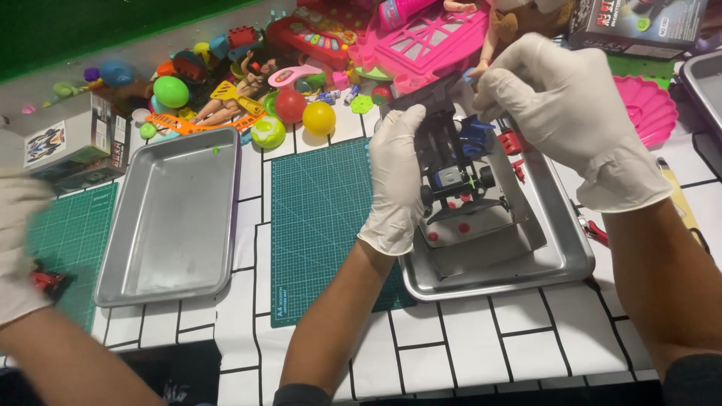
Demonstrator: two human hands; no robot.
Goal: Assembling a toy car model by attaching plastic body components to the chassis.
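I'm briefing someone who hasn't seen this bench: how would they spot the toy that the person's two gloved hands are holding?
Start at the metal tray on the right, beside the green cutting mat. Above it, the left hand and right hand, both in white gloves, grip a toy car. It is dark grey with blue parts and black wheels, unlike the bright balls and pink toys behind.

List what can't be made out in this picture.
- Toy car chassis, head view: its sides are covered by the left hand and right hand.
- Co-worker's gloved hand: motion-blurred, cut by the left edge.
- Second tray: cut by the right edge.
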